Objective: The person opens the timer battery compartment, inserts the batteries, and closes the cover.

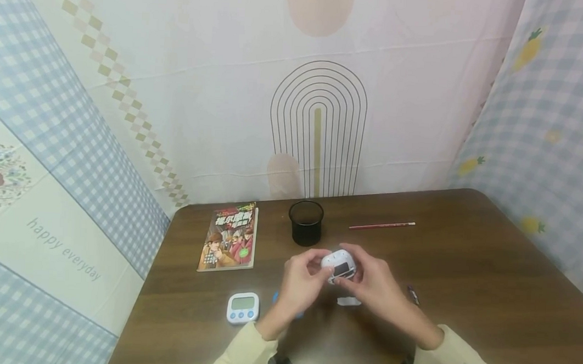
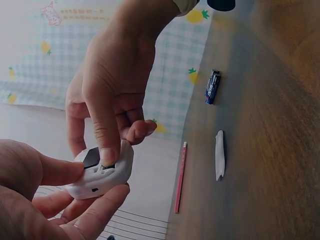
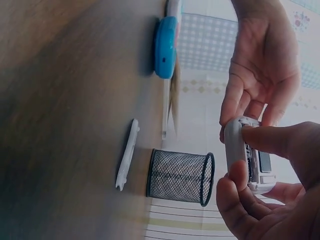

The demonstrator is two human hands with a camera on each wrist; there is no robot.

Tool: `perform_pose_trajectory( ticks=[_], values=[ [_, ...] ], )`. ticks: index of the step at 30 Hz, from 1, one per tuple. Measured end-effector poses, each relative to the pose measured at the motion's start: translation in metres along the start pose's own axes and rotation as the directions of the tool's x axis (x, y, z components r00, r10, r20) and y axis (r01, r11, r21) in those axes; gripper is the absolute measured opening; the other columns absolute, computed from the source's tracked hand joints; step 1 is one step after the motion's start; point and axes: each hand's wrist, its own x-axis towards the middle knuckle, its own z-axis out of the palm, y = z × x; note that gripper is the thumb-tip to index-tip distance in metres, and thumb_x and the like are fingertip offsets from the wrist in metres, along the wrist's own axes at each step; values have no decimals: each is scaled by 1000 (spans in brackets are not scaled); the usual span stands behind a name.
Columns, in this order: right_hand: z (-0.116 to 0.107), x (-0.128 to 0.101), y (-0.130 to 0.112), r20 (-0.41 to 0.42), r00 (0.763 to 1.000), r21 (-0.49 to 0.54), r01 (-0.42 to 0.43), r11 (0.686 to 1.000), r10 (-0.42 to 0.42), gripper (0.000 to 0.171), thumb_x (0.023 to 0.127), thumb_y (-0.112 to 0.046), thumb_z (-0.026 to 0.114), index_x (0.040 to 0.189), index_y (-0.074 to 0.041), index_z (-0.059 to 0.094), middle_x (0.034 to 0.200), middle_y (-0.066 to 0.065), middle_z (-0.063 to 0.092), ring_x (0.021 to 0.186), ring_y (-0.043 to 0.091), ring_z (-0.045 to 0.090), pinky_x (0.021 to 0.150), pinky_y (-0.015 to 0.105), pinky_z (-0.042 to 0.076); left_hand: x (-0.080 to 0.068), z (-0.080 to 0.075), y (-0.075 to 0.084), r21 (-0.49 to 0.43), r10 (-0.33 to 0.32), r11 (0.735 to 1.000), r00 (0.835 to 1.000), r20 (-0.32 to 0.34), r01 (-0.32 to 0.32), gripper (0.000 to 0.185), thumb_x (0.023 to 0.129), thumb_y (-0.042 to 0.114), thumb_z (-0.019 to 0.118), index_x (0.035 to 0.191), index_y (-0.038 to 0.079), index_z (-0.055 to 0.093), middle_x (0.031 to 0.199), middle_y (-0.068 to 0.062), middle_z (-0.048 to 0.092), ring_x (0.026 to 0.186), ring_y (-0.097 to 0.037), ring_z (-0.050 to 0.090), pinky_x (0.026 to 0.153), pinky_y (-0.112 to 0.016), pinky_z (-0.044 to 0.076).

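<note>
Dark brown wood is my counter (image 1: 489, 280), boxed in by printed cloth walls. Above its middle, my left hand (image 1: 300, 286) and right hand (image 1: 372, 285) both grip the small white timer (image 1: 339, 264). From the head view I see the book (image 1: 229, 236), mesh cup (image 1: 306, 222), pencil (image 1: 382, 226) and second timer (image 1: 242, 307). Only the left wrist shows the battery (image 2: 212, 86) clearly, beside the white cover (image 2: 219, 155).

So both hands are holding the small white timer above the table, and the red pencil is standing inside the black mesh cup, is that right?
Not quite. The red pencil lies flat on the table, to the right of the black mesh cup, not inside it; the head view shows this. The left hand and right hand do hold the small white timer above the table.
</note>
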Motion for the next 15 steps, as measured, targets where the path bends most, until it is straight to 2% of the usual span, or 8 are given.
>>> perform_pose_trajectory(
  ticks=[8,15],
  values=[
    [-1,1,2,14,1000,10,8,1000,-8,72,77,-2,93,141,-4,60,77,-4,62,62,5,54,51,22,50,0,-2,2,-11,-13,1000,1000,-2,13,25,88,1,81,112,4,78,99,-15,79,83,-24,76,71,-23,62],
    [-3,4,10,75,997,6,-27,1000,26,69,78,-11,94,139,-2,62,84,-2,67,65,6,56,54,23,52,1,-5,0,5,-68,998,997,40,68,25,89,4,81,114,6,78,99,-12,79,83,-18,75,67,-22,61]
  ],
)
